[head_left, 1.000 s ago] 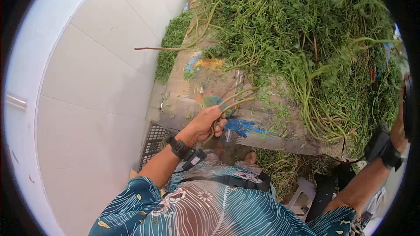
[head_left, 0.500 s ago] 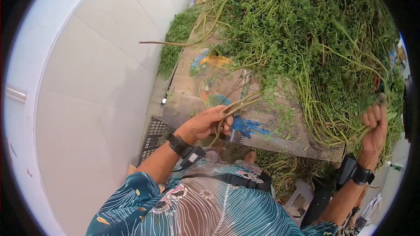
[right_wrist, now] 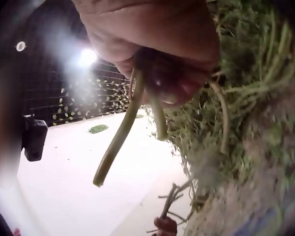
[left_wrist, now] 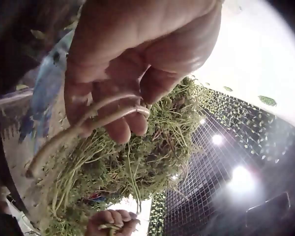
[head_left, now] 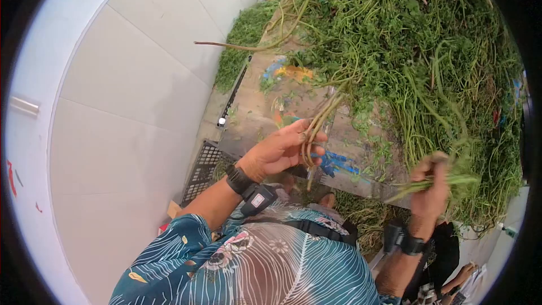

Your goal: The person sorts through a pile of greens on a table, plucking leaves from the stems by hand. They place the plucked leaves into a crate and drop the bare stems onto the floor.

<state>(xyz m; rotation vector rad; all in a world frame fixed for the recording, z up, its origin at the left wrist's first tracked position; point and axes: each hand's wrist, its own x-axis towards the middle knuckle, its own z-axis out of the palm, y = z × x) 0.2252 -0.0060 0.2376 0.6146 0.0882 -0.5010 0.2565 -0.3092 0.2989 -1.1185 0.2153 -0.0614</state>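
Note:
My left hand (head_left: 285, 149) pinches a few long, pale green-brown stems (head_left: 322, 117) between thumb and fingers, over the table's near edge. In the left wrist view the stems' bare ends (left_wrist: 51, 150) stick out past the fingers. To the right, my right hand (head_left: 432, 189) grips a small bunch of leafy green stems (head_left: 463, 178), blurred by motion. Cut ends of thick stems (right_wrist: 115, 140) hang below that fist in the right wrist view. Behind both hands rises a large heap of leafy greens (head_left: 389, 39).
The cardboard-covered table (head_left: 254, 118) bears scattered leaf bits and coloured patches. A bare brown stem (head_left: 223, 45) juts out past its left side. At left stand a black plastic crate (head_left: 201, 164) and a white wall (head_left: 135, 113). Loose stems (head_left: 361, 217) lie under the table.
My right hand has come in from the far right edge toward my body, bringing the leafy stems along. The left hand keeps its stems, which now point more upward.

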